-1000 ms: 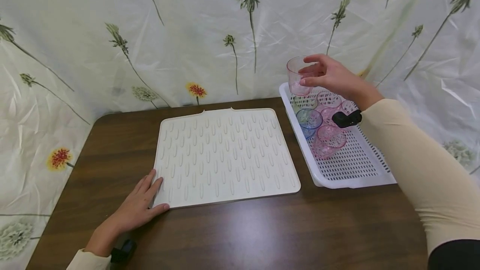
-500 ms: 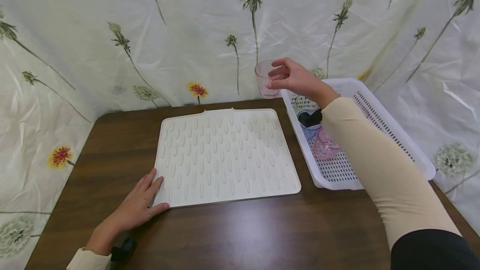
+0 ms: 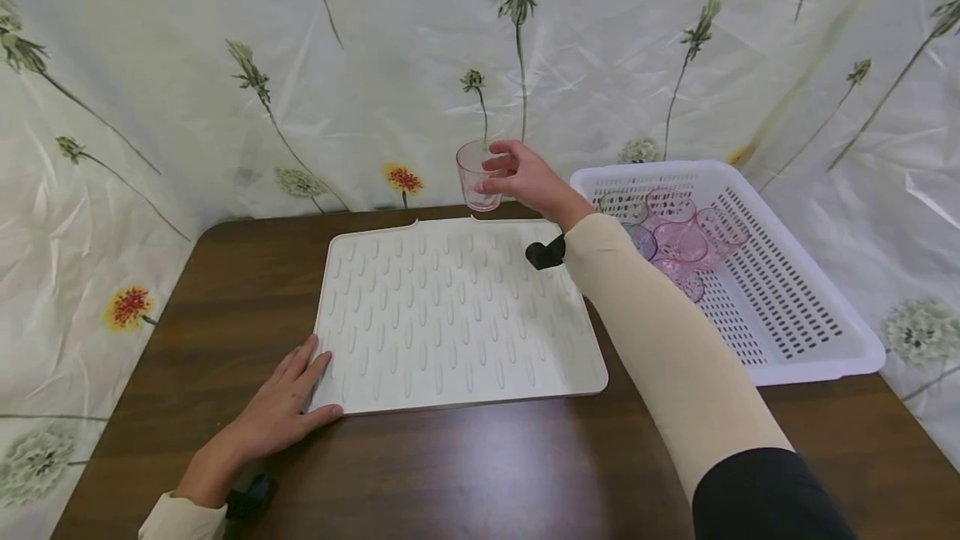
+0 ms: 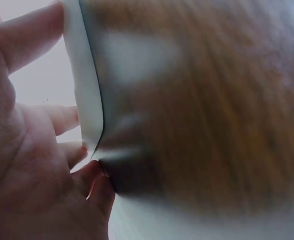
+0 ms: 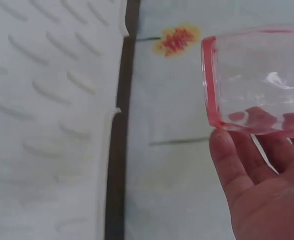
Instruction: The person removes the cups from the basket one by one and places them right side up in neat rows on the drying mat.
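My right hand [image 3: 528, 182] grips a clear pink-tinted drinking glass [image 3: 471, 180], held upright above the far edge of a white drying mat [image 3: 450, 332]. In the right wrist view, the fingers [image 5: 229, 160] lie along the side of the glass [image 5: 259, 75], and its thick pink base shows. My left hand [image 3: 273, 407] rests at the mat's near left corner with fingers spread, the thumb along the front edge. The left wrist view shows that hand [image 4: 27, 130] touching the mat's edge [image 4: 89, 85].
A white perforated plastic basket [image 3: 840, 348] stands right of the mat, holding several pink glasses [image 3: 681, 242], a blue one and a pale greenish one. My right sleeve [image 3: 667, 332] hides part of it. A flowered curtain [image 3: 375, 65] hangs behind the dark wooden table [image 3: 450, 465].
My right hand has carried the pink glass left, from above the basket to the mat's far edge, slightly lower now. The left hand stays in place on the mat.
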A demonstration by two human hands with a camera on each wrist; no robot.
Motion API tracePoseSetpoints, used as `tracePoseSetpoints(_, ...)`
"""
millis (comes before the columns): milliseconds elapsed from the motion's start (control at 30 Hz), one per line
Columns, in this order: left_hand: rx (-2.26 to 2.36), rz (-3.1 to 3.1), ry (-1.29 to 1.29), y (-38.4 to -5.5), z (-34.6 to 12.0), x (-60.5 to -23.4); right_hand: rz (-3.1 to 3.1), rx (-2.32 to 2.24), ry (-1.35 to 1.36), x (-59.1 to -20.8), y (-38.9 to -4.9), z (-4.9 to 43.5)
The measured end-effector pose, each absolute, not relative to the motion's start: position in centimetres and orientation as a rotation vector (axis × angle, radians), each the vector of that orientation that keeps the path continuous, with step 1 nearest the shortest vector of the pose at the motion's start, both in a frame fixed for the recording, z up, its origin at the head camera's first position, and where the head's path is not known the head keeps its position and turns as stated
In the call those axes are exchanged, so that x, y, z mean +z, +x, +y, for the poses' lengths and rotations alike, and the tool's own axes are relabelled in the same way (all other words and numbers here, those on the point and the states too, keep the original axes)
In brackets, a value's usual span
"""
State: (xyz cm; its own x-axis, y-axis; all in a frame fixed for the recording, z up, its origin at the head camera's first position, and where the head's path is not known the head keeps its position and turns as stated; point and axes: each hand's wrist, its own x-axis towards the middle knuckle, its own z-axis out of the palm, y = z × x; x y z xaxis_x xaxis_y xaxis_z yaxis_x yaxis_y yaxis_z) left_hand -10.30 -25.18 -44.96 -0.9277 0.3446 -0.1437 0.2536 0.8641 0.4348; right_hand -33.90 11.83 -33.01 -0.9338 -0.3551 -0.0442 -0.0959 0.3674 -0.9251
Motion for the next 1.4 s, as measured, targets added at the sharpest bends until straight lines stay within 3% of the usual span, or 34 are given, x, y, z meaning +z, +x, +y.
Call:
tracePoseSetpoints(767,0.641,2.807,0.441,-10.4,-25.2,-45.1,2.313,-1.742,-0.272,-40.0,-32.2,-0.2)
tracePoseSetpoints(1400,0.652,2.754,0.429,-10.9,-25.1,-44.7,2.363,-1.611,-0.304,-41.7,-31.6,-3.5)
